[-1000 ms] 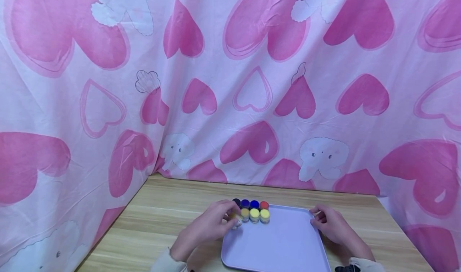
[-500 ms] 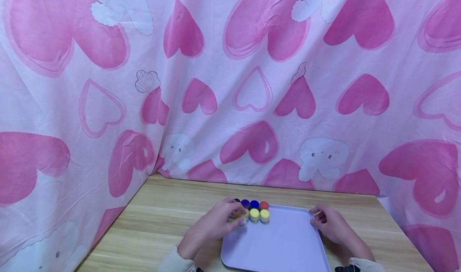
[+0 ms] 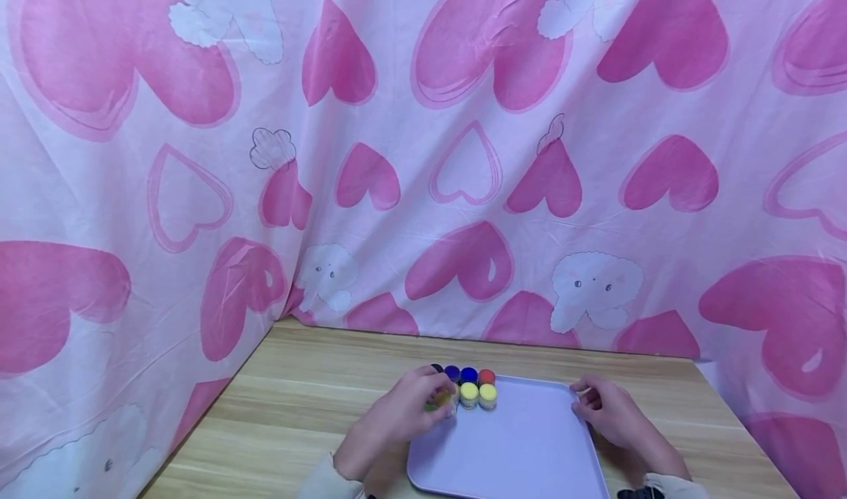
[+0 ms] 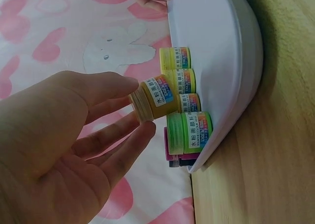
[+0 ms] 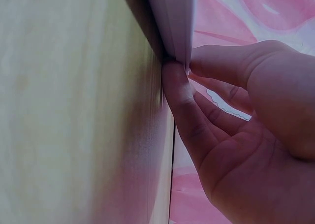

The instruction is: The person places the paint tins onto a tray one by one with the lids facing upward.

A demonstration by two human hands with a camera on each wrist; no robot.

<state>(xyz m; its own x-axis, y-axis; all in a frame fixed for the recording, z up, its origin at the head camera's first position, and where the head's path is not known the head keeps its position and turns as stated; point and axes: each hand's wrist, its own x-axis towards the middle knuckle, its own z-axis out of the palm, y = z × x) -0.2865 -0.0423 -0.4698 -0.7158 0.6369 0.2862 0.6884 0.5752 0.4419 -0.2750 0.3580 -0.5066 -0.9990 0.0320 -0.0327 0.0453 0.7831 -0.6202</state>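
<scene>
My left hand [image 3: 400, 407] pinches the lid of an ochre paint jar [image 4: 160, 97] between thumb and fingertips. The jar is tilted, off the tray, in front of the row of jars. Beside it stands a green paint jar [image 4: 192, 133] at the tray's corner. Farther along are yellow paint jars [image 3: 469, 395] [image 4: 174, 58]; the jar directly behind the held one is partly hidden. On the opposite side, my right hand [image 3: 612, 414] grips the rim of the pale lilac tray [image 3: 509, 447], thumb above and a finger below in the right wrist view.
A back row on the tray has a red jar [image 3: 487, 376], a blue jar [image 3: 469, 375], a purple-blue jar [image 3: 452, 372] and a black-lidded jar [image 3: 437, 368]. The wooden table [image 3: 317, 389] meets a heart-patterned pink curtain [image 3: 456, 264] behind and at both sides.
My left hand has shifted slightly right along the front row of jars, its fingers now overlapping the ochre spot beside the yellow jars. The right hand keeps its place on the tray.
</scene>
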